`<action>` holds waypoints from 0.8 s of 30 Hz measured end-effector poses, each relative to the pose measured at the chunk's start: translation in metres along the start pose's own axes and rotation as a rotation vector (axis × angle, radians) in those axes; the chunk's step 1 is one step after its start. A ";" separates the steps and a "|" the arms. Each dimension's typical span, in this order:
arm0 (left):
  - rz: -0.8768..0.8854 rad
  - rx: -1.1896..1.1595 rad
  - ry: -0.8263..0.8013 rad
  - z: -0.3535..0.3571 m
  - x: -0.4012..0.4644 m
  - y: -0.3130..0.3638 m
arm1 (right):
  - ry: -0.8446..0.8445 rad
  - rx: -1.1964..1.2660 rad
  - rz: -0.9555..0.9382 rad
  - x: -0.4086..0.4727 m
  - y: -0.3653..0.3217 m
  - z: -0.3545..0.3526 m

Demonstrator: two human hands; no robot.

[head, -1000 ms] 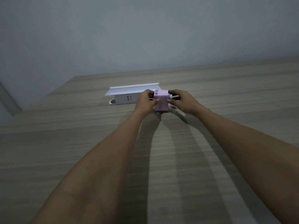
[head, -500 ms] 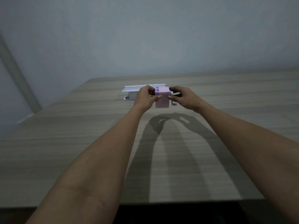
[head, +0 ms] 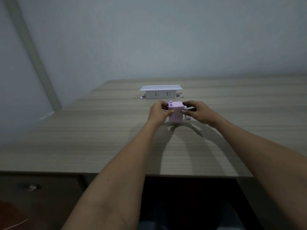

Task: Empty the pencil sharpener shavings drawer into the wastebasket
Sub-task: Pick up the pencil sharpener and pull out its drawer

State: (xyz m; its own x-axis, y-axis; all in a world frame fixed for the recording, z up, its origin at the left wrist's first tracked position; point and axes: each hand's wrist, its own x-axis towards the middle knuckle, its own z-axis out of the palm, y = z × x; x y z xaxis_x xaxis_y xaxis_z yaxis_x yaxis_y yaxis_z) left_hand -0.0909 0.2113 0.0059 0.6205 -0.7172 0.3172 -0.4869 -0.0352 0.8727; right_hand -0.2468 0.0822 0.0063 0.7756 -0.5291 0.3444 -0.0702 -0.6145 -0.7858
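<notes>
indoors, wooden desk (head: 99,146) against pale wall (head: 166,39)

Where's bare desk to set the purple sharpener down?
Bare wood left of the left hand, out to the desk's left edge, right of the right hand, and between the forearms toward the near edge. Crowded only behind the small purple plastic pencil sharpener, by the white socket box.

Dim room, wooden desk (head: 83,146), pale wall (head: 166,39)
</notes>
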 end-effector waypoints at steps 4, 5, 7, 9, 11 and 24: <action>-0.038 -0.049 0.013 0.004 -0.010 -0.012 | -0.005 -0.051 0.011 -0.005 0.010 0.009; -0.040 -0.062 0.019 0.005 -0.010 -0.014 | 0.001 -0.061 0.007 -0.005 0.011 0.010; -0.040 -0.078 0.025 0.006 -0.010 -0.016 | 0.008 -0.076 -0.002 -0.005 0.011 0.011; -0.042 -0.082 0.013 0.006 -0.010 -0.017 | 0.003 -0.083 -0.005 -0.005 0.011 0.010; -0.051 -0.086 -0.017 0.003 -0.010 -0.018 | -0.012 -0.065 0.006 -0.006 0.012 0.008; -0.137 -0.107 -0.345 -0.012 0.004 -0.033 | -0.081 0.087 0.085 0.006 0.017 0.001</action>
State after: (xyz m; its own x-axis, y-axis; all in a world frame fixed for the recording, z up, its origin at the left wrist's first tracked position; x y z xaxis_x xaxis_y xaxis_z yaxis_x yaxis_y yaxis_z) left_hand -0.0650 0.2184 -0.0167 0.4229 -0.9036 0.0678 -0.3356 -0.0867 0.9380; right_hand -0.2424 0.0696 -0.0054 0.8177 -0.5257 0.2345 -0.0860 -0.5143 -0.8533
